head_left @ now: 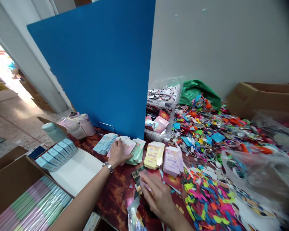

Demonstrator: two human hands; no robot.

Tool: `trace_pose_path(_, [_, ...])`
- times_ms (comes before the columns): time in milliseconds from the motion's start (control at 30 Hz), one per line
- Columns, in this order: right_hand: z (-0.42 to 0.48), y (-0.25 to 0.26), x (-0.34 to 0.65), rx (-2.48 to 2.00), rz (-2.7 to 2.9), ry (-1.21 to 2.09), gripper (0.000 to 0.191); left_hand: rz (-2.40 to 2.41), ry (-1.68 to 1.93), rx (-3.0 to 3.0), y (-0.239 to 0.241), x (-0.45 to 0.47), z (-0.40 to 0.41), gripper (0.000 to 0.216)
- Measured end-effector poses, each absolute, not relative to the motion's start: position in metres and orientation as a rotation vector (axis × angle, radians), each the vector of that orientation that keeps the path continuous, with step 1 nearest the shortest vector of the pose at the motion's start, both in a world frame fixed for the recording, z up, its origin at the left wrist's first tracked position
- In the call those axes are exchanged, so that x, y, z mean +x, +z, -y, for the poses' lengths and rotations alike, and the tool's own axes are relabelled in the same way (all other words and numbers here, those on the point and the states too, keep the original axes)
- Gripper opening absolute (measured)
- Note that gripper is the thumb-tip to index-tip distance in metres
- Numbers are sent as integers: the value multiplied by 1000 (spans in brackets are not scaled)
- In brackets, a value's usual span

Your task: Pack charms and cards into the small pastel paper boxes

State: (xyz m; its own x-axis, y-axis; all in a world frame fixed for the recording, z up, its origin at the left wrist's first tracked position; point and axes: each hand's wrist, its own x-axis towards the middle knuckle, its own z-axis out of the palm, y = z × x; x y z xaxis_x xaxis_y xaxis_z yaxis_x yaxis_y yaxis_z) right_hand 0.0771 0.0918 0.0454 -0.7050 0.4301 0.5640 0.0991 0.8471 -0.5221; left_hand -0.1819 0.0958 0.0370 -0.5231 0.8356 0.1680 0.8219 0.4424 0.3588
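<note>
My left hand (117, 154), with a metal watch on its wrist, reaches onto the stack of pink packets (128, 145). Its fingertips rest on the top packet and its thumb is spread to the right. Blue packets (105, 143) lie left of it, green packets (137, 150) directly right. Farther right stand a yellow stack (154, 155) and a purple stack (172, 161). Nearer to me, my right hand (157, 195) is smeared by motion, its fingers curled over a pale pink flat piece (146, 183) that is mostly hidden. Loose printed cards (137, 211) lie beneath it.
A blue panel (98, 64) stands behind the stacks. Left are small blue boxes (57, 155), a carton of wrapped packs (33, 199) and cups (84, 123). Colourful small pieces (207, 199) heap up at right, beside a clear bin (170, 125) and a cardboard box (245, 99).
</note>
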Motion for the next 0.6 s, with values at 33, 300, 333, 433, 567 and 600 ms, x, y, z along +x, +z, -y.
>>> trace_pose_path(33, [-94,49,77,-394,2295,589,40,-2622,682,1540,44,-177,-92,100])
trace_pose_path(300, [-102,65,66,-590,2100,305,41,-2252,1167,1606,67,-97,-53,50])
trace_pose_path(333, [-100,65,66,-597,2097,282,37,-2192,1224,1608,65,-89,-48,51])
trace_pose_path(433, [-96,67,72,-568,2129,368,30,-2110,1300,1765,60,-72,-37,65])
trace_pose_path(567, [-92,79,85,-566,2076,800,27,-2021,1299,2102,60,-65,-32,55])
trace_pose_path(600, [-92,82,87,-619,1995,907,30,-2011,1283,2170,61,-64,-31,52])
